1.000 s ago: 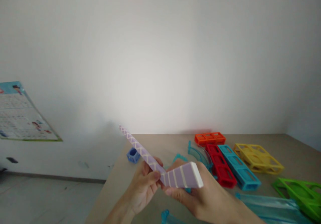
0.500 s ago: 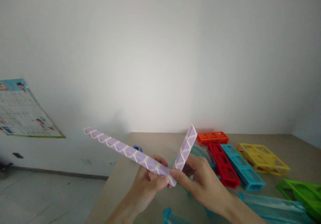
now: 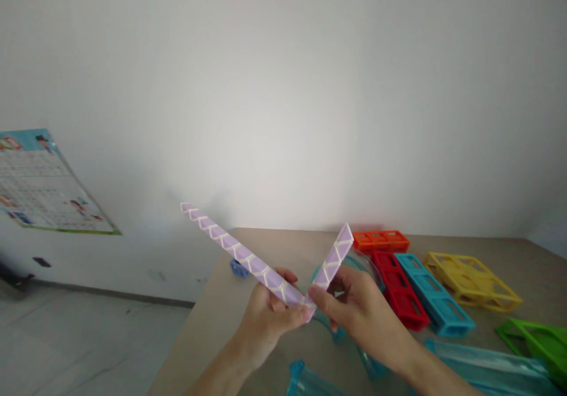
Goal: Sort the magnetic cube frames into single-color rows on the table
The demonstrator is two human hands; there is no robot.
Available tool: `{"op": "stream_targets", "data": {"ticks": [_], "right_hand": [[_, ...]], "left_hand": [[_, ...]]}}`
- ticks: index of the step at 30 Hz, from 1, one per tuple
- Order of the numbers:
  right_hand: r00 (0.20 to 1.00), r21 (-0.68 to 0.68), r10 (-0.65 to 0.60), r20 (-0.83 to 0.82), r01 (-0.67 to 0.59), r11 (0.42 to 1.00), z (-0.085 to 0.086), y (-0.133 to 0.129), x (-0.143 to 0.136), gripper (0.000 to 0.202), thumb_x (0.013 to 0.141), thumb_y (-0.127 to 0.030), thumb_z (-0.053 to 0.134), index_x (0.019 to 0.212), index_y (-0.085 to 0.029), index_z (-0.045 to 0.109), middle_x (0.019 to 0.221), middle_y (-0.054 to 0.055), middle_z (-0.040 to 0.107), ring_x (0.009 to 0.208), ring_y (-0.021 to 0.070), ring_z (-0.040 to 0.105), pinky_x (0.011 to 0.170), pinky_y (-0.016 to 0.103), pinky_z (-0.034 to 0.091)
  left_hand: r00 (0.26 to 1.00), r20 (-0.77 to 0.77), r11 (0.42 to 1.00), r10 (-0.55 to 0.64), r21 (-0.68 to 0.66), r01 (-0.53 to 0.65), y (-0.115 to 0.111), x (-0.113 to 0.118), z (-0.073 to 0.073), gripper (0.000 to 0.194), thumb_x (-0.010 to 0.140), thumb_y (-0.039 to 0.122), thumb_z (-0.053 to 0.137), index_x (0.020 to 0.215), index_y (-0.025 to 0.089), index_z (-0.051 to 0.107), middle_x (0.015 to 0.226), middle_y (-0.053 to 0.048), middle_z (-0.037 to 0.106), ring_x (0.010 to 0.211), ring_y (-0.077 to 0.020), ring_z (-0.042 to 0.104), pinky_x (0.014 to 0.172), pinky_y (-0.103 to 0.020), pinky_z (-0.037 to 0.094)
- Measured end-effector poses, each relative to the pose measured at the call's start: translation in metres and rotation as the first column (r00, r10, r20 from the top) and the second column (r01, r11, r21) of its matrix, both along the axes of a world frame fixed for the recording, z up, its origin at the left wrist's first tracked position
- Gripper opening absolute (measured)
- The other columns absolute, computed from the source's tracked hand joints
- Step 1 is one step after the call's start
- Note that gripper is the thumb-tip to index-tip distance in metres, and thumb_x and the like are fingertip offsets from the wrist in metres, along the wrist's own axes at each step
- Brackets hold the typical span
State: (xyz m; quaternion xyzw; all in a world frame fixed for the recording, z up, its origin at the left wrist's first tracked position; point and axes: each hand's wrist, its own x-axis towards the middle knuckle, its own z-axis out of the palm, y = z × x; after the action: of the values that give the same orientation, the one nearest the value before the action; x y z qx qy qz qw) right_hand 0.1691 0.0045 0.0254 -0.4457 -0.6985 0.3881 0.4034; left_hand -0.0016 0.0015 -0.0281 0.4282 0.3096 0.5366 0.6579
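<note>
A purple and white snake puzzle (image 3: 237, 249) is held above the table, bent into a V with a long arm rising to the left and a short arm to the right. My left hand (image 3: 266, 316) grips the long arm near the bend, its thumb at the corner and fingers behind. Around the short arm, close to the bend, my right hand (image 3: 354, 301) is closed, thumb in front. The fingers behind the puzzle are partly hidden.
On the table (image 3: 195, 337), orange (image 3: 381, 240), red (image 3: 398, 289), blue (image 3: 434, 292), yellow (image 3: 472, 281) and green (image 3: 538, 343) frame pieces lie to the right. Clear teal tube pieces (image 3: 491, 363) are at the front. A small blue piece (image 3: 239, 268) sits left. A poster (image 3: 53, 183) hangs on the wall.
The long arm's far end has swung up and to the right, tilting more steeply. The short arm has turned at the bend and now leans slightly further right. Both hands keep their hold.
</note>
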Motion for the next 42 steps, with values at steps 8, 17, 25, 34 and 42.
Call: {"op": "stream_targets", "data": {"ticks": [8, 17, 25, 34, 42], "right_hand": [[0.999, 0.020, -0.049, 0.011, 0.049, 0.999, -0.008, -0.001, -0.002, 0.030, 0.086, -0.038, 0.062, 0.067, -0.016, 0.063, 0.048, -0.002, 0.056, 0.041, 0.0100, 0.048, 0.037, 0.019, 0.033], [0.985, -0.049, 0.157, -0.078, -0.161, 0.986, 0.005, -0.003, 0.005, 0.029, 0.088, -0.040, 0.062, 0.074, -0.016, 0.067, 0.058, -0.003, 0.054, 0.050, 0.0088, 0.044, 0.043, 0.020, 0.030], [0.998, -0.038, 0.026, 0.052, -0.024, 0.999, -0.002, 0.002, 0.005, 0.033, 0.086, -0.043, 0.062, 0.069, -0.015, 0.063, 0.057, -0.003, 0.052, 0.052, 0.0097, 0.041, 0.046, 0.022, 0.027], [0.974, -0.032, 0.154, -0.163, -0.161, 0.986, 0.033, 0.010, 0.034, 0.022, 0.079, -0.026, 0.063, 0.097, -0.016, 0.069, 0.078, 0.003, 0.064, 0.070, 0.0162, 0.057, 0.059, 0.025, 0.044], [0.996, -0.209, 0.042, -0.080, -0.058, 0.976, 0.021, 0.022, 0.034, 0.042, 0.085, -0.041, 0.062, 0.114, -0.011, 0.062, 0.071, 0.002, 0.063, 0.056, 0.0127, 0.056, 0.051, 0.025, 0.046]], "left_hand": [[0.972, -0.187, 0.983, 0.142, 0.139, -0.118, -0.005, -0.003, -0.002, 0.048, 0.067, 0.026, 0.085, 0.105, 0.020, 0.056, 0.074, 0.003, 0.059, 0.057, -0.0055, 0.047, 0.052, -0.017, 0.035], [0.991, -0.030, 0.984, -0.128, 0.121, 0.131, 0.003, -0.012, -0.007, 0.065, 0.066, 0.027, 0.085, 0.125, 0.019, 0.058, 0.073, 0.003, 0.053, 0.065, -0.0138, 0.058, 0.061, -0.027, 0.046], [0.997, -0.061, 0.993, -0.038, 0.107, 0.044, 0.005, -0.010, -0.009, 0.055, 0.068, 0.022, 0.084, 0.117, 0.021, 0.060, 0.076, 0.003, 0.054, 0.068, -0.0140, 0.060, 0.064, -0.028, 0.049], [0.971, 0.224, 0.996, -0.078, 0.058, 0.067, 0.008, -0.019, 0.008, 0.036, 0.074, 0.028, 0.074, 0.107, 0.017, 0.066, 0.074, 0.002, 0.050, 0.058, -0.0134, 0.055, 0.051, -0.029, 0.052], [0.800, 0.357, 0.876, -0.481, 0.187, 0.444, 0.007, -0.029, 0.005, 0.043, 0.085, 0.034, 0.054, 0.116, 0.006, 0.062, 0.057, 0.003, 0.038, 0.044, -0.0087, 0.034, 0.038, -0.020, 0.034]]}}
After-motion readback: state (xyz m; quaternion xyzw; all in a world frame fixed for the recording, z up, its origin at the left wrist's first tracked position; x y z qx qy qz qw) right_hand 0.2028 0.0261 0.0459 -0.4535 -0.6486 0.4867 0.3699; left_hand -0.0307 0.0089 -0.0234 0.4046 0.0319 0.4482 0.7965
